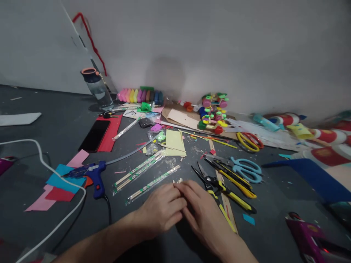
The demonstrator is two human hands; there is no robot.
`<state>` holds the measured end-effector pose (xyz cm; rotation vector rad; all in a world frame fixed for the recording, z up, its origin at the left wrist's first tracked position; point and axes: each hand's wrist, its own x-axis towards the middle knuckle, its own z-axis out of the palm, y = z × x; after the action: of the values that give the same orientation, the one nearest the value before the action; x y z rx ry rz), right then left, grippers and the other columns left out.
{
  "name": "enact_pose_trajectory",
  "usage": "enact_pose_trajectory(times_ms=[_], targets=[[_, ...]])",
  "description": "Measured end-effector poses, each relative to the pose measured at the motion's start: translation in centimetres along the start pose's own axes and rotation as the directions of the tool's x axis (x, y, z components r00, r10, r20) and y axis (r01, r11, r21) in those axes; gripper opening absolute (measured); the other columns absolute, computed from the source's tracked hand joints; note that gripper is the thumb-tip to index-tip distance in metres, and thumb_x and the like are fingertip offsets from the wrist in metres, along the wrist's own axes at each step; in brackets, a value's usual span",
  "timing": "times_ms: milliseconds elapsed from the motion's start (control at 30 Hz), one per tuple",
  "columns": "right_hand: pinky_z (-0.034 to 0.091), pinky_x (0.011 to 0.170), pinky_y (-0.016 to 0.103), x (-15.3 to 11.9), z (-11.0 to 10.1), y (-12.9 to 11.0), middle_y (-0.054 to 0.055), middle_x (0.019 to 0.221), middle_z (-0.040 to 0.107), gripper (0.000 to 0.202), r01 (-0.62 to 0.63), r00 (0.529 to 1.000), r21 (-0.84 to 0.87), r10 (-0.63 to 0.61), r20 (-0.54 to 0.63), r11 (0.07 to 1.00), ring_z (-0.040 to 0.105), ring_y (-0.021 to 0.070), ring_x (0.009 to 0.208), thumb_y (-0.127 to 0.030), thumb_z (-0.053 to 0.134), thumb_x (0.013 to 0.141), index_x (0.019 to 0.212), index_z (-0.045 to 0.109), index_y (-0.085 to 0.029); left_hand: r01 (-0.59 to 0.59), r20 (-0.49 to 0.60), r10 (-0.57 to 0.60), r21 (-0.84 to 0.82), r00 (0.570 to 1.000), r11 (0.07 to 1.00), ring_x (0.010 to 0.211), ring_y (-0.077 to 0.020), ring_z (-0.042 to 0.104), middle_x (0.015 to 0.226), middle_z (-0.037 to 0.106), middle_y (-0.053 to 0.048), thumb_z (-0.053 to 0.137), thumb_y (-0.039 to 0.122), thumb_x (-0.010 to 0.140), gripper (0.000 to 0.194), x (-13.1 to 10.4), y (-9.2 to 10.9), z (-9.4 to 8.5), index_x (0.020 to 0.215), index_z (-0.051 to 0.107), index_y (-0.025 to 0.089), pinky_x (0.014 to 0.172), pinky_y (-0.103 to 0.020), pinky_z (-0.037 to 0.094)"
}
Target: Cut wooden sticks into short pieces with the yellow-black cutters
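Observation:
My left hand and my right hand meet at the front middle of the dark table, fingers curled and fingertips together. What they hold, if anything, is hidden. Several short stick pieces show just beyond the fingertips. Wrapped chopsticks lie beyond my left hand. A yellow paper with a thin stick on it is farther back. Close to my right hand are black and yellow cutters, with blue-handled scissors beyond them.
A blue glue gun with a cord lies left on coloured paper. Behind it are a phone and a bottle. Coloured clay and small wheeled models line the wall. A purple device sits at right.

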<state>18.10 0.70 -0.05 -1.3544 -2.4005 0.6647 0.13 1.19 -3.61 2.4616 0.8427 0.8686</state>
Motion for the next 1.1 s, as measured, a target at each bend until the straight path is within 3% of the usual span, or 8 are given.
enact_pose_trajectory(times_ms=[200,300,433,633,733,833,967,1100], targets=[[0.043,0.062,0.026,0.5,-0.5,-0.4,0.001,0.079,0.067,0.015,0.028,0.998,-0.035,-0.026,0.064,0.999,0.063,0.0169,0.070,-0.008,0.056,0.088,0.083,0.061,-0.021,-0.091,-0.118,0.090,-0.003,0.989,0.996,0.065,-0.0183,0.059,0.070,0.067,-0.005,0.039,0.028,0.102,0.033,0.3,-0.3,0.1,0.078,0.059,0.017,0.060,-0.033,0.041],[0.044,0.064,0.023,0.8,-1.2,0.1,0.000,0.081,0.069,0.011,0.022,0.998,-0.045,-0.020,0.054,0.999,0.065,0.0156,0.074,-0.013,0.059,0.091,0.087,0.063,-0.022,-0.067,-0.176,0.066,0.000,0.982,0.998,0.064,-0.0181,0.058,0.072,0.068,-0.006,0.040,0.029,0.102,0.029,0.5,-0.1,-0.2,0.086,0.061,0.016,0.059,-0.033,0.041],[0.045,0.067,0.026,0.9,-1.7,1.1,0.004,0.085,0.069,0.020,-0.019,1.000,-0.109,0.017,-0.019,0.994,0.066,0.0174,0.078,-0.013,0.048,0.097,0.100,0.066,-0.020,-0.018,-0.268,0.016,-0.006,0.963,1.000,0.072,-0.0178,0.060,0.081,0.071,-0.007,0.046,0.015,0.099,0.017,0.5,-0.1,-0.5,0.105,0.062,0.014,0.067,-0.031,0.045],[0.042,0.063,0.026,1.8,-2.0,1.5,0.002,0.078,0.065,0.023,-0.006,1.000,-0.213,0.009,0.013,0.977,0.063,0.0158,0.070,-0.020,0.050,0.099,0.081,0.065,-0.021,0.002,-0.318,-0.009,-0.021,0.948,1.000,0.063,-0.0159,0.051,0.062,0.058,-0.002,0.045,0.018,0.100,0.026,0.5,-0.4,-0.6,0.079,0.060,0.016,0.072,-0.034,0.044],[0.048,0.073,0.030,3.4,-2.8,2.4,0.006,0.093,0.067,0.011,-0.052,0.998,-0.274,0.059,0.018,0.960,0.064,0.0194,0.085,-0.017,0.056,0.096,0.097,0.067,-0.018,0.033,-0.327,-0.045,-0.041,0.944,0.999,0.075,-0.0185,0.055,0.075,0.064,-0.005,0.048,0.017,0.099,0.016,0.7,-0.3,-0.9,0.091,0.062,0.015,0.080,-0.038,0.045],[0.053,0.083,0.038,5.7,-4.0,3.9,0.006,0.103,0.067,0.014,-0.075,0.994,-0.331,0.098,0.053,0.941,0.065,0.0200,0.094,-0.022,0.060,0.096,0.107,0.065,-0.016,0.064,-0.344,-0.078,-0.052,0.936,0.997,0.089,-0.0218,0.057,0.090,0.068,-0.009,0.052,0.010,0.095,0.013,0.7,-0.3,-1.0,0.104,0.061,0.014,0.086,-0.041,0.045],[0.055,0.085,0.041,9.4,-4.8,5.4,0.006,0.109,0.067,0.021,-0.077,0.986,-0.396,0.130,0.107,0.915,0.065,0.0191,0.096,-0.033,0.061,0.097,0.109,0.065,-0.016,0.062,-0.340,-0.079,-0.061,0.937,0.996,0.088,-0.0210,0.056,0.087,0.068,-0.008,0.052,0.005,0.093,0.016,0.7,-0.4,-0.9,0.101,0.061,0.014,0.085,-0.040,0.045],[0.056,0.086,0.042,12.7,-4.2,5.6,0.007,0.117,0.065,0.027,-0.058,0.978,-0.433,0.138,0.154,0.899,0.065,0.0204,0.100,-0.035,0.061,0.097,0.117,0.063,-0.017,0.045,-0.321,-0.067,-0.074,0.945,0.996,0.085,-0.0203,0.056,0.085,0.068,-0.008,0.053,0.005,0.092,0.016,0.7,-0.4,-0.7,0.099,0.062,0.015,0.083,-0.040,0.046]])
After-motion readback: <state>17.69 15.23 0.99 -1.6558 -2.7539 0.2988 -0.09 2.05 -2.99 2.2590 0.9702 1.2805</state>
